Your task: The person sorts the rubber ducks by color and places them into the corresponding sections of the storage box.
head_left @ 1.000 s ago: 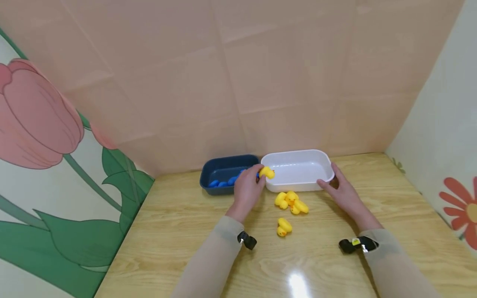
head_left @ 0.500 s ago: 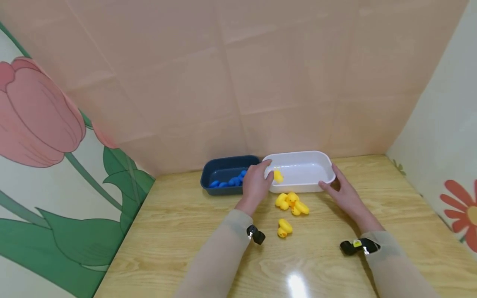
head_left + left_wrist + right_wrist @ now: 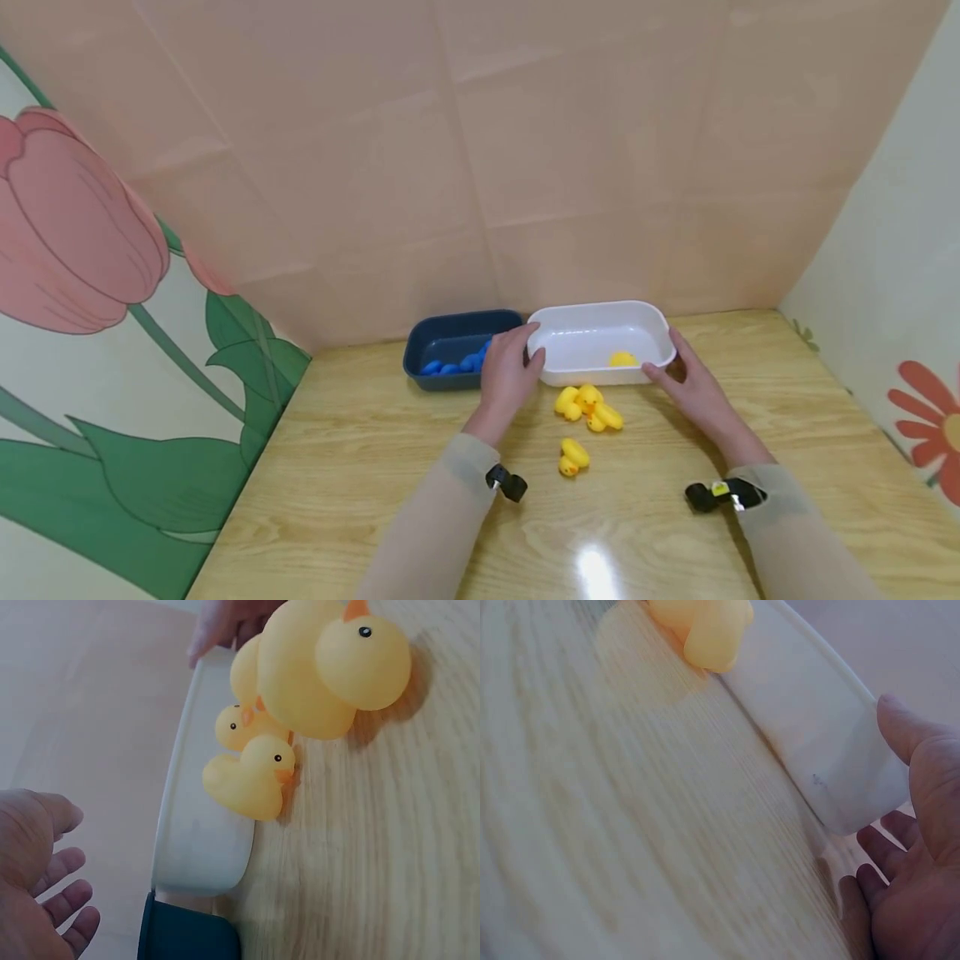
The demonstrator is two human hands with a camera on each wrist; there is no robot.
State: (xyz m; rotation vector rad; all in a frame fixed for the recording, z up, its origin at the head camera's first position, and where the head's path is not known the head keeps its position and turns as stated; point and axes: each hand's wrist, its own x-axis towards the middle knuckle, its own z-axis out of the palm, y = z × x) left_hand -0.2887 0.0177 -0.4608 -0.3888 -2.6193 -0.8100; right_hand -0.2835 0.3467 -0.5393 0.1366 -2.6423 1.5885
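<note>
In the head view, a white tray [image 3: 570,377] has a yellow rubber duck [image 3: 622,359] lying inside near its front right wall. At the tray's left end is my left hand [image 3: 506,375], with nothing in its fingers; the left wrist view shows the hand [image 3: 34,877] with fingers spread and loosely bent, apart from the tray [image 3: 195,825]. My right hand [image 3: 693,387] holds the tray's right end, its thumb at the front corner of the rim and its fingers along the end wall. Several more rubber ducks [image 3: 588,407] lie on the table before the tray.
A dark blue tray [image 3: 431,385] with several blue objects [image 3: 450,369] stands left of the white one, partly hidden by my left hand. Nearer me, a yellow rubber duck [image 3: 573,457] lies on the wooden table [image 3: 337,467]. A covered wall [image 3: 465,167] rises behind the trays.
My left hand has let go of a yellow duck over the white tray, and the duck has moved rightward inside it. The right hand has stayed at the tray's right end.
</note>
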